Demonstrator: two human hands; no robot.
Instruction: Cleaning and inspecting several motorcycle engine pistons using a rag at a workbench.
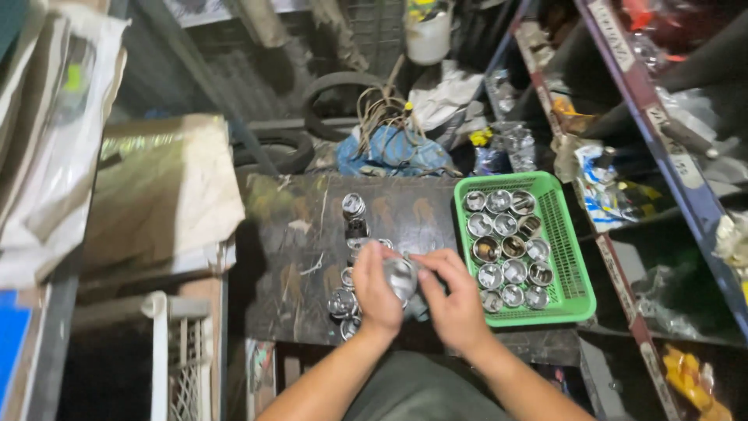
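Note:
My left hand point(375, 295) and my right hand point(452, 300) meet over a dark, worn table point(288, 257), both holding one shiny round metal part point(400, 275) between their fingers. A dark bit of cloth or material point(418, 306) shows under the hands. Several similar shiny metal cups point(352, 206) lie in a loose row on the table just left of my left hand. To the right of my right hand stands a green plastic basket point(573, 257) packed with several of the same metal cups point(502, 249).
A metal shelving rack point(662, 140) with bags and clutter runs along the right. Behind the table lie a blue bag point(389, 152), tangled cords, rubber tyres point(335, 86) and a white bucket point(428, 35). Cardboard point(164, 187) and a white crate point(175, 351) sit at the left.

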